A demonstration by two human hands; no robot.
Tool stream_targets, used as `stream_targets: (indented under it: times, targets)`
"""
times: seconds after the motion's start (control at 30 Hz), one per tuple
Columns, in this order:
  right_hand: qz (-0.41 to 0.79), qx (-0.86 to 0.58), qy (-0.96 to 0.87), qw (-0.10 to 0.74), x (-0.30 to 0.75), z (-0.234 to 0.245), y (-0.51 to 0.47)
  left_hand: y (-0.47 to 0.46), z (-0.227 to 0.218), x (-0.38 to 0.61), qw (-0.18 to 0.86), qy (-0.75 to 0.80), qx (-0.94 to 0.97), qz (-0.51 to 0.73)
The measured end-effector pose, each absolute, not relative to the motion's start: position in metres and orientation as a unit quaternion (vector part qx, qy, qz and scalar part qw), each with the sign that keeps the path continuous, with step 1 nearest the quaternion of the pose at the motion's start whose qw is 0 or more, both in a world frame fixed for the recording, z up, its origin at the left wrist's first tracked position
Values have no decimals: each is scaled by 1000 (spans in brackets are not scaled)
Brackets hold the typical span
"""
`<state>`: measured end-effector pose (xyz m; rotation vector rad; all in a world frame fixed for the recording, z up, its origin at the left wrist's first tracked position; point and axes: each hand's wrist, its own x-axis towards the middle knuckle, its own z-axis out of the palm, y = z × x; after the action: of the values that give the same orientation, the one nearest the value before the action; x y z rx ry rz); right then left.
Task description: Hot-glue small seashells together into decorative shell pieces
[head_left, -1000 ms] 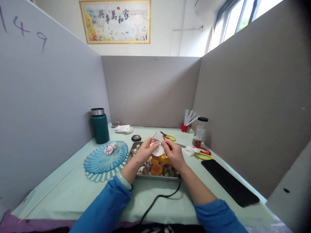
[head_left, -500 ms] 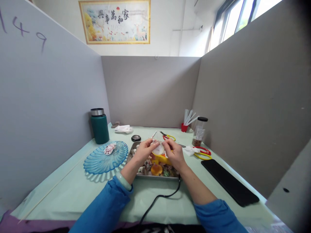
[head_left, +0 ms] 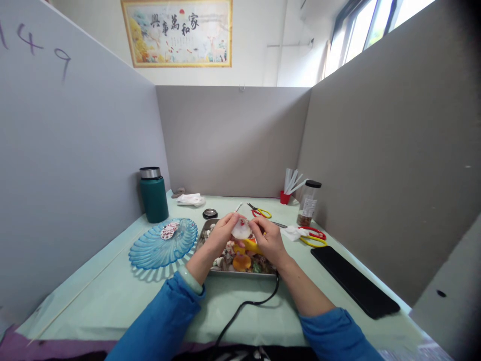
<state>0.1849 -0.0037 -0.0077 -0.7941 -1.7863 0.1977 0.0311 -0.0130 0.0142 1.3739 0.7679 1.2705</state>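
My left hand [head_left: 222,233] is closed on the edge of a white, round, shell-like piece [head_left: 241,230] with a small red spot near its top. At the piece's right edge, my right hand [head_left: 267,237] has its fingertips pinched together; what lies between them is too small to make out. Both hands are above a metal tray [head_left: 236,274] of shells and small stones. In the tray, partly covered by my hands, lies a yellow tool [head_left: 251,245], and beneath it an orange-yellow shell [head_left: 241,262]. A thin white stick [head_left: 238,206] shows just beyond my fingers.
On the left are a blue glass plate [head_left: 161,253] bearing a speckled piece [head_left: 170,230] and a green bottle [head_left: 154,198]. Scissors [head_left: 314,236], a jar [head_left: 308,205], a red cup of sticks [head_left: 285,197] and a black slab [head_left: 353,281] are right. A black cord [head_left: 246,304] crosses the front.
The white piece has turned to face me more and moved slightly left, its red spot now showing. My right fingertips have shifted slightly left and down along its edge.
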Motion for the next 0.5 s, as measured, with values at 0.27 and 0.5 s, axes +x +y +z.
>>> stream_targets:
  times: [0.27, 0.5]
  targets:
    - [60, -326, -775, 538, 185, -8, -5, -10, 13, 30, 519, 345, 569, 536]
    - [80, -331, -772, 536, 184, -7, -4, -13, 16, 31, 496, 354, 576, 544]
